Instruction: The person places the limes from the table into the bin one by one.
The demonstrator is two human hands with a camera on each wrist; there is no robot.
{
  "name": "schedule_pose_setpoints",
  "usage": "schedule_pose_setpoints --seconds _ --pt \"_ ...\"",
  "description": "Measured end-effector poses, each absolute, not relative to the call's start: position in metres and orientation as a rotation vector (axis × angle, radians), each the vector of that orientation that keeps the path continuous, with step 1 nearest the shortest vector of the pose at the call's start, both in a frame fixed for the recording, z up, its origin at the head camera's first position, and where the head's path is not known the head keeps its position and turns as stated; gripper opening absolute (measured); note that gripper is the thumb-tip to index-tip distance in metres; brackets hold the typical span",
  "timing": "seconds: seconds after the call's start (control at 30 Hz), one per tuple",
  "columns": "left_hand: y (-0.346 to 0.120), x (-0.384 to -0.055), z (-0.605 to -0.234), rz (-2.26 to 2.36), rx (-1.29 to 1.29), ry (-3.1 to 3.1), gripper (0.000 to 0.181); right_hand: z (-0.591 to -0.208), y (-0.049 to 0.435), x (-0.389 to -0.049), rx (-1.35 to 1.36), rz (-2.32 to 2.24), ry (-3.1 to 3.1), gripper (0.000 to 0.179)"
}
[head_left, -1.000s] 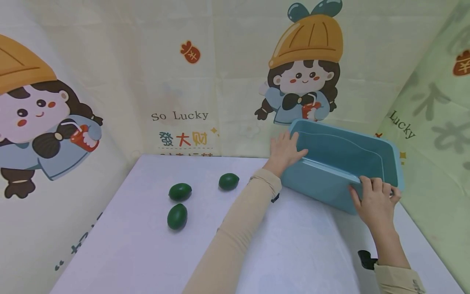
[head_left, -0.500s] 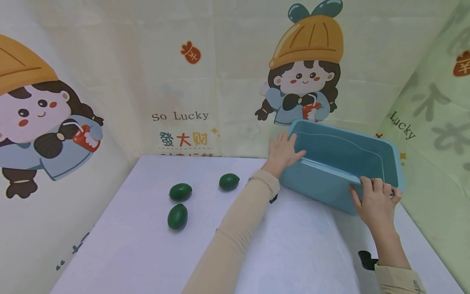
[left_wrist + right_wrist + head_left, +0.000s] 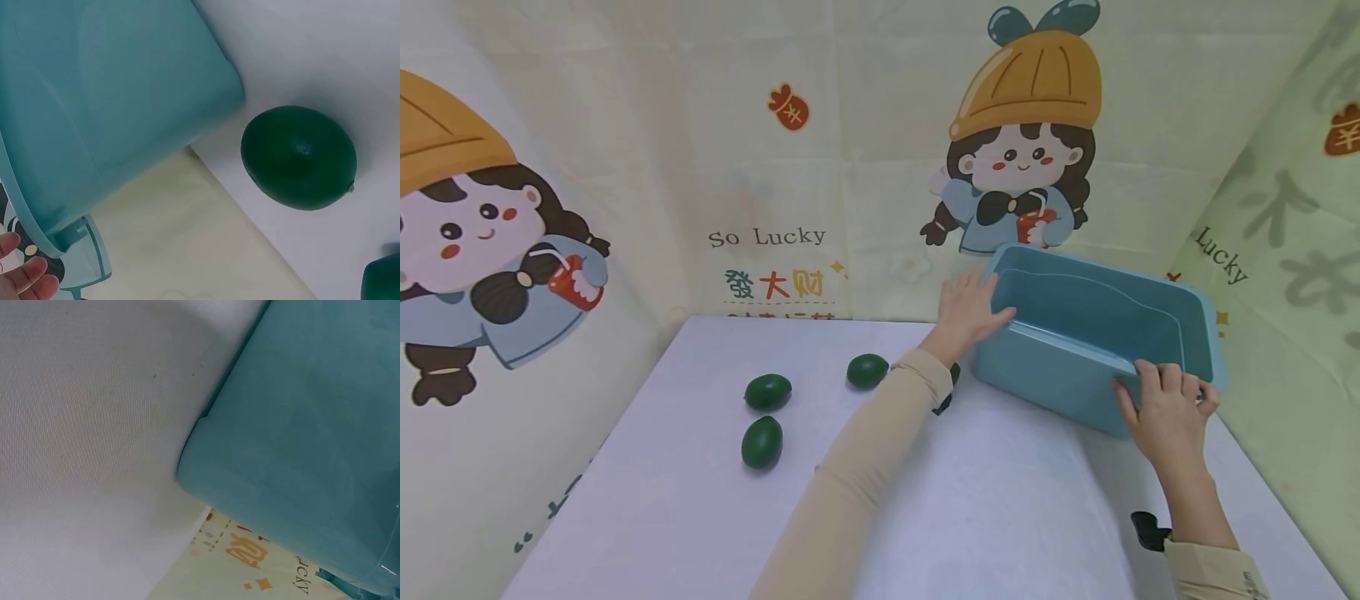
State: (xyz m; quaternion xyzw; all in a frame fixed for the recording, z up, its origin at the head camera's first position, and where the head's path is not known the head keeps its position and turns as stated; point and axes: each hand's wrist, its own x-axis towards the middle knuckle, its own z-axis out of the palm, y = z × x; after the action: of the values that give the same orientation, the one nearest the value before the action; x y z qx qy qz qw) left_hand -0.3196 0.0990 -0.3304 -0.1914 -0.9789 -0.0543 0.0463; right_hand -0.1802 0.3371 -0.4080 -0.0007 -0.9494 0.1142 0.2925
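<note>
A blue plastic storage bin (image 3: pixel 1045 367) stands at the back right of the white table, its open top facing up. My right hand (image 3: pixel 1172 412) grips the near rim at the right corner, fingers over the edge. My left hand (image 3: pixel 966 312), fingers spread, is beside the bin's left end; in the left wrist view its fingertips (image 3: pixel 28 275) show just off the rim. Close to that end lies a green lime (image 3: pixel 299 157), mostly hidden behind my left wrist in the head view. Further left are more limes (image 3: pixel 867 371) (image 3: pixel 768 392) (image 3: pixel 762 442). My right hand is outside the right wrist view.
Cloth backdrops (image 3: pixel 895 200) printed with cartoon figures rise behind the table (image 3: pixel 1022 500) and along both sides. The bin stands close to the back and right backdrops. A black piece (image 3: pixel 1150 531) shows by my right wrist.
My left hand has shifted left, away from the bin's rim, and part of a lime now shows beside that wrist. The right hand and the bin stay in place.
</note>
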Motion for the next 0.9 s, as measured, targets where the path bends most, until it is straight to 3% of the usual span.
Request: schedule_pose_setpoints --seconds 0.9 --pt "0.068 -0.314 -0.343 -0.208 -0.629 -2.873 0.067 -0.409 0.337 -0.180 -0.029 0.304 -2.556 0.042"
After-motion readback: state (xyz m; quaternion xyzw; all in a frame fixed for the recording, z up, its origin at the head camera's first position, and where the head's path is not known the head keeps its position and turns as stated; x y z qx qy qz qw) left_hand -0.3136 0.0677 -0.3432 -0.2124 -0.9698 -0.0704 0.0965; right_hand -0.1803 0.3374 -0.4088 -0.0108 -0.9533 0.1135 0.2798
